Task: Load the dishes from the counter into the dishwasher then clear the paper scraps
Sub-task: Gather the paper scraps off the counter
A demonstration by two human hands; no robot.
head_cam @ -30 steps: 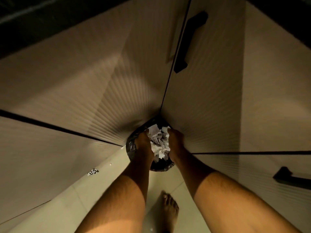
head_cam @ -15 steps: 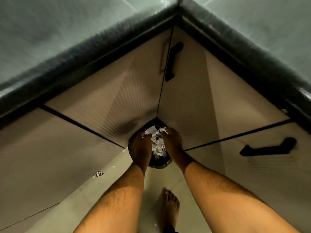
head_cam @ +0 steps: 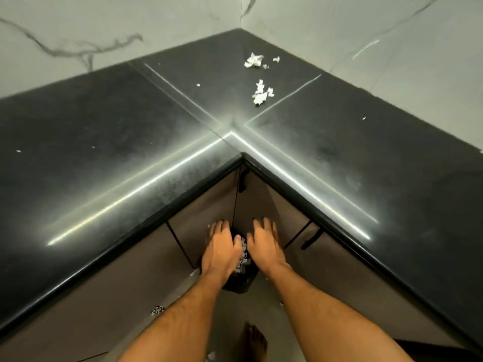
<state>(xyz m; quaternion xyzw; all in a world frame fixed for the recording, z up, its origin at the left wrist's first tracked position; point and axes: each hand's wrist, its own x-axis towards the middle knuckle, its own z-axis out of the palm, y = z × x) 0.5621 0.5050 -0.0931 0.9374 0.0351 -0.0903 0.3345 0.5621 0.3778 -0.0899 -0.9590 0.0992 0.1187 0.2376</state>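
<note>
Both my hands hover palm down over a small black bin (head_cam: 240, 284) on the floor in the cabinet corner. My left hand (head_cam: 220, 253) and my right hand (head_cam: 264, 246) have their fingers spread and hold nothing. White paper scraps (head_cam: 243, 259) fill the bin and show between the two hands. On the black L-shaped countertop (head_cam: 104, 142), two clusters of torn paper lie near the back corner: one far cluster (head_cam: 253, 60) and one nearer cluster (head_cam: 261, 94). No dishes are in view.
Tiny paper bits dot the counter at the left (head_cam: 18, 151), middle (head_cam: 198, 85) and right (head_cam: 363, 118). Brown cabinet doors with black handles (head_cam: 311, 240) stand behind the bin. A scrap (head_cam: 210, 356) lies on the floor near my bare foot (head_cam: 254, 340).
The view has risen from the cabinet fronts to take in the countertop. My hands, which were pressed onto the paper in the bin, now sit higher with spread fingers.
</note>
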